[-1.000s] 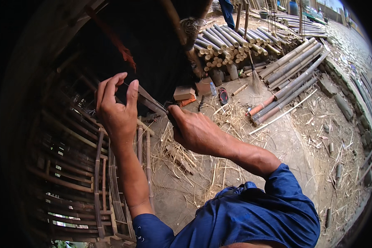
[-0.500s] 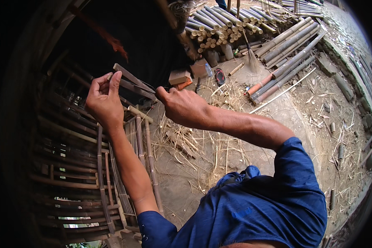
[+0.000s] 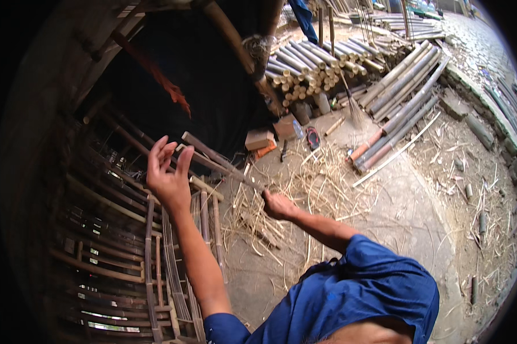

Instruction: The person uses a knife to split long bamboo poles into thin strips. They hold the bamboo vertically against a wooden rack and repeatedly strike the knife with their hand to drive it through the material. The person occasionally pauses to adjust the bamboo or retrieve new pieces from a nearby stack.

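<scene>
**Editor:** Where are the bamboo strips (image 3: 242,176), and which way do they point?

**Photographer:** Held out in mid-air between a worker's two hands, above a ground strewn with pale shavings (image 3: 304,186). Their long axis slants from the right hand (image 3: 278,205) up and to the left, the far ends pointing toward a dark opening (image 3: 212,86).

**Editor:** How do they look?

**Photographer:** Long, narrow and grey-brown, paler at the tips — two lengths spread in a slim V that narrows toward the right hand.

**Editor:** And the grip?

**Photographer:** The right hand is clenched around the near end. The left hand (image 3: 171,180) is raised by the far ends, fingers loosely curled and thumb apart — whether the thumb touches the lower strip cannot be told.
</scene>
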`<act>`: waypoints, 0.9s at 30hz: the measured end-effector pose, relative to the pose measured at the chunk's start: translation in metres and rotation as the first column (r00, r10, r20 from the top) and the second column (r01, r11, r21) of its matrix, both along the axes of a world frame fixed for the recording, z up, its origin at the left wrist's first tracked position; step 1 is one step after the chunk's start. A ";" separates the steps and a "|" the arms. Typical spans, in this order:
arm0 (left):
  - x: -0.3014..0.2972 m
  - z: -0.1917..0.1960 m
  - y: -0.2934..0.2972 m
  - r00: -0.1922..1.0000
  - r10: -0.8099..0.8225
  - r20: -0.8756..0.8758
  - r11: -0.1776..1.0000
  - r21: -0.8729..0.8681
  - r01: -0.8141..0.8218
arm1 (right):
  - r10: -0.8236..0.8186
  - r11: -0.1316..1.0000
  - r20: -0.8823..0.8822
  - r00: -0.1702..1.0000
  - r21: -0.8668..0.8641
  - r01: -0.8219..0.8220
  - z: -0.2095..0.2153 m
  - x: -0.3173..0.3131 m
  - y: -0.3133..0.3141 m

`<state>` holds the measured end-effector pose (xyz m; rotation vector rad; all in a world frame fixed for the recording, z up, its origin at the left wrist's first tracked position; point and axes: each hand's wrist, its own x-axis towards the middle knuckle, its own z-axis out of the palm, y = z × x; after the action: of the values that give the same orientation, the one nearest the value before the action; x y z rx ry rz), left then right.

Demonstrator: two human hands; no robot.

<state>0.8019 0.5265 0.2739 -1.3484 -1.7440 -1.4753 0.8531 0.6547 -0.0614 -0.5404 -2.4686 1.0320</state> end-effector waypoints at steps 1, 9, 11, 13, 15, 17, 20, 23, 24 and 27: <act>0.000 -0.004 -0.016 0.999 0.048 0.019 0.999 0.002 -0.048 | 0.040 0.999 0.033 0.999 -0.009 -0.040 0.030 0.004 -0.014; -0.074 -0.033 -0.110 0.993 0.115 0.012 0.992 0.045 -0.116 | 0.444 0.891 -0.330 0.833 0.065 -0.449 0.197 0.020 -0.091; -0.076 -0.010 -0.127 0.986 0.136 0.091 0.977 0.153 -0.149 | 0.492 0.864 -0.340 0.801 0.084 -0.496 0.212 0.016 -0.111; -0.082 0.008 -0.150 0.982 0.175 0.077 0.971 0.152 -0.185 | 0.511 0.856 -0.301 0.805 0.089 -0.510 0.218 0.004 -0.129; -0.095 0.004 -0.172 0.959 0.238 0.155 0.959 0.117 -0.257 | 0.538 0.839 -0.259 0.802 0.073 -0.540 0.217 -0.011 -0.148; -0.118 -0.008 -0.198 0.924 0.357 0.140 0.927 0.070 -0.369 | 0.568 0.817 -0.224 0.792 0.037 -0.576 0.217 -0.030 -0.170; -0.159 -0.042 -0.225 0.890 0.394 0.231 0.911 0.030 -0.411 | 0.609 0.790 -0.199 0.768 0.067 -0.609 0.189 -0.070 -0.193; -0.210 -0.081 -0.244 0.868 0.400 0.294 0.910 -0.018 -0.413 | 0.625 0.780 -0.148 0.767 0.073 -0.622 0.162 -0.112 -0.209; -0.222 -0.090 -0.250 0.881 0.388 0.270 0.908 0.051 -0.416 | 0.625 0.781 -0.136 0.769 0.100 -0.617 0.155 -0.124 -0.216; -0.256 -0.106 -0.269 0.856 0.470 0.214 0.869 0.056 -0.491 | 0.530 0.822 -0.008 0.848 0.251 -0.512 0.148 -0.150 -0.245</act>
<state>0.5454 0.2579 0.1675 -0.6516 -1.9090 -1.4135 0.7026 0.4100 0.0863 0.2755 -2.6807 0.8881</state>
